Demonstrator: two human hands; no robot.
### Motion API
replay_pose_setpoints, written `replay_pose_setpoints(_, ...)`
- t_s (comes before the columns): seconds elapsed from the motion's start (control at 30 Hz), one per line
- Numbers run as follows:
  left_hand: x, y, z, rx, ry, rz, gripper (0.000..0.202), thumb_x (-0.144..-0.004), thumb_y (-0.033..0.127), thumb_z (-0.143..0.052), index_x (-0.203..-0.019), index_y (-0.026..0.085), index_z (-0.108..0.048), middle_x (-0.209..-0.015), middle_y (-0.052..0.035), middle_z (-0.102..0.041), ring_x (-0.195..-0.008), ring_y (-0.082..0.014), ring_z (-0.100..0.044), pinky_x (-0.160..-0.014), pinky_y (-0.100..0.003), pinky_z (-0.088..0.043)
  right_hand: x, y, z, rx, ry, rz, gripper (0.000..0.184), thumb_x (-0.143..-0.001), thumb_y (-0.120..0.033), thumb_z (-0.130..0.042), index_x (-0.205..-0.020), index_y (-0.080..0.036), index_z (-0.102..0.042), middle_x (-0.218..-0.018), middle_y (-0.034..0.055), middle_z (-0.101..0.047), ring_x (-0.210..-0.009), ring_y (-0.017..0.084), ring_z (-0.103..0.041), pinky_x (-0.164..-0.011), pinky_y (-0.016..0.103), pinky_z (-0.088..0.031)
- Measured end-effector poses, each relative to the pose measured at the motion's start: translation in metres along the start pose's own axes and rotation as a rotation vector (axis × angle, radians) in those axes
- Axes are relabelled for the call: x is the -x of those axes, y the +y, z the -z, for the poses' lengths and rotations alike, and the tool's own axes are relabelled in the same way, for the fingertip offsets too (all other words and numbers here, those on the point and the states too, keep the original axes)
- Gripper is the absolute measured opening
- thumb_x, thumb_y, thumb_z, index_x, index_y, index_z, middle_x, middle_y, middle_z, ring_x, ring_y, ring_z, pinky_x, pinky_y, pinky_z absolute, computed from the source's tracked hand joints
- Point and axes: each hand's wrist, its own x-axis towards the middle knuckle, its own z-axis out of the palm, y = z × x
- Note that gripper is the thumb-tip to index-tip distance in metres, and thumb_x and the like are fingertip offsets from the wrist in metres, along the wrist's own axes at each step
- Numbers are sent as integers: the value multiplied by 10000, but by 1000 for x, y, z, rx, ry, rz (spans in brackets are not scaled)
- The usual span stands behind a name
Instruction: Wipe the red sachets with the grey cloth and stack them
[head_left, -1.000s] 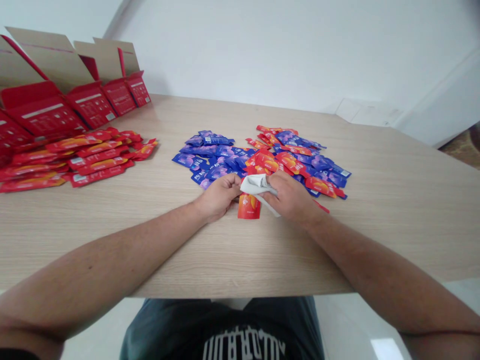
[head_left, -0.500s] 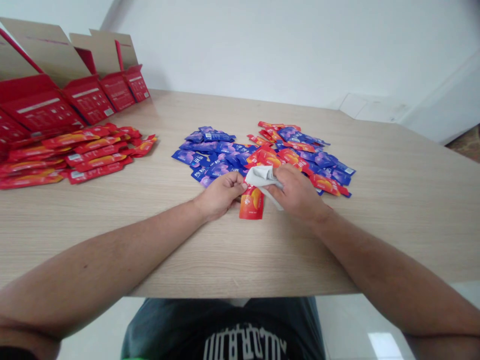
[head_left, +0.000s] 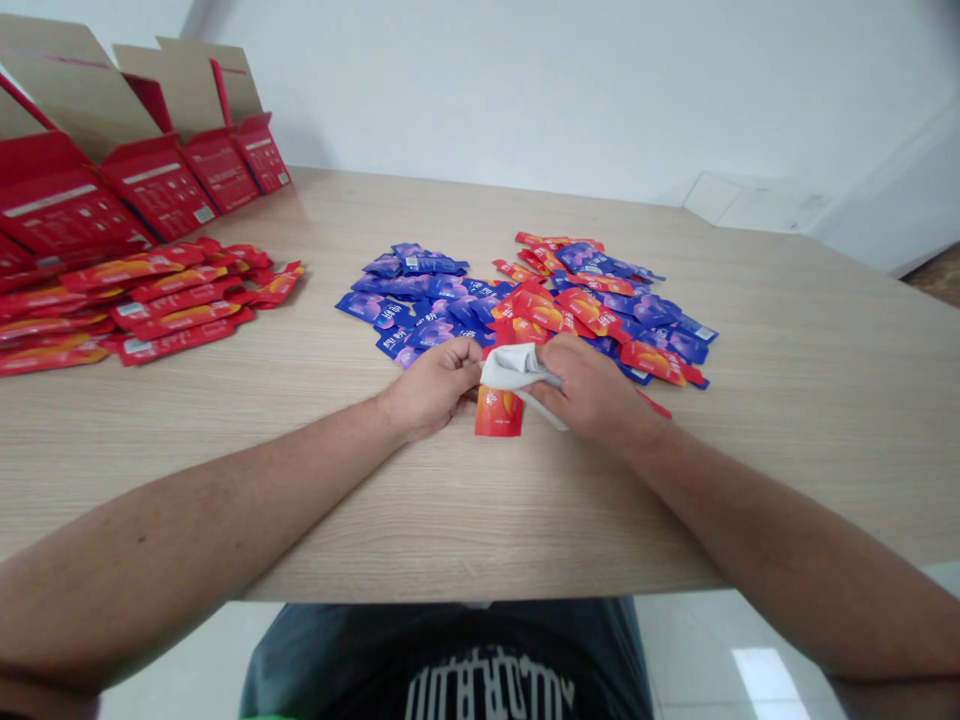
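Note:
My left hand (head_left: 431,385) is closed, pinching the top left of a red-orange sachet (head_left: 499,412) that lies on the wooden table (head_left: 375,480). My right hand (head_left: 589,388) is closed on a crumpled white cloth (head_left: 511,366), pressing it against the sachet's upper end. Right behind both hands lies a pile of blue sachets (head_left: 420,300) and a mixed heap of red and blue sachets (head_left: 607,305).
At the left, long red sachets (head_left: 150,300) are spread in rows. Behind them stand several open red cardboard boxes (head_left: 150,170). A white wall runs behind the table. The table's near edge is just above my lap.
The cloth in my right hand has shifted a little back and forth over the sachet's top. The view has tilted slightly. Both hands stay at the same spot.

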Motion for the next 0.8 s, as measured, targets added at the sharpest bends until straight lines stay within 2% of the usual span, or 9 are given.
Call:
replay_pose_setpoints(0.1,1,0,0,34,-5,-4,281,-806,272,-848,-852,188,-584,-698,12,-663,-542,-111,-614,-493,-200,-518,2,-10,0,-55,-204,196,62,-1007,-262,-650,-1010,-201,-663,-1031,88,-674,-953,248,-633,-835,357,-507)
replay_pose_setpoints(0.17,1,0,0,34,-20,-2,273,-818,278,-837,-855,190,-582,-697,11,-664,-546,-111,-614,-494,-197,-518,3,-10,1,-51,-252,238,53,-1008,-253,-648,-1014,-206,-671,-1026,82,-677,-958,247,-636,-839,355,-507)
replay_pose_setpoints(0.3,0,-2,2,-7,-19,18,280,-830,300,-836,-870,196,-579,-714,12,-661,-563,-117,-629,-499,-201,-529,2,3,3,-23,-29,69,163,-1038,-349,-635,-1007,-189,-646,-1018,99,-669,-934,258,-623,-814,368,-497)
replay_pose_setpoints(0.37,-1,-1,2,-15,-12,29,289,-828,305,-839,-873,199,-574,-717,12,-661,-549,-119,-625,-477,-198,-519,1,6,3,-23,17,33,184,-1037,-366,-635,-994,-188,-637,-1008,101,-664,-926,261,-618,-809,372,-496)
replay_pose_setpoints(0.5,1,1,1,22,-6,13,284,-824,271,-834,-860,193,-563,-691,16,-653,-525,-108,-610,-462,-189,-523,3,-4,3,-62,-236,219,79,-1016,-274,-638,-971,-211,-657,-995,76,-668,-947,249,-631,-828,359,-502)
replay_pose_setpoints(0.57,2,3,1,28,-21,24,284,-830,275,-829,-865,194,-559,-700,11,-664,-529,-116,-622,-450,-195,-534,4,-6,3,-81,-303,273,61,-1016,-261,-637,-983,-216,-663,-1014,71,-672,-964,241,-637,-842,353,-504)
replay_pose_setpoints(0.63,2,4,1,48,-23,37,291,-831,274,-829,-868,197,-551,-701,13,-662,-533,-122,-630,-458,-217,-562,4,-2,4,-85,-242,221,88,-1026,-290,-633,-997,-210,-655,-1018,74,-669,-944,237,-629,-828,349,-499)
replay_pose_setpoints(0.73,2,5,2,66,-15,46,284,-839,265,-823,-876,200,-549,-688,18,-649,-526,-123,-626,-457,-226,-569,3,7,4,-78,-59,98,173,-1035,-364,-630,-982,-200,-633,-985,79,-660,-904,239,-607,-796,349,-487)
replay_pose_setpoints(0.8,2,5,2,67,-10,41,278,-841,261,-821,-875,199,-551,-680,19,-642,-515,-120,-617,-440,-211,-549,3,7,3,-89,-40,94,177,-1034,-363,-629,-973,-197,-628,-981,82,-657,-902,239,-603,-799,347,-484)
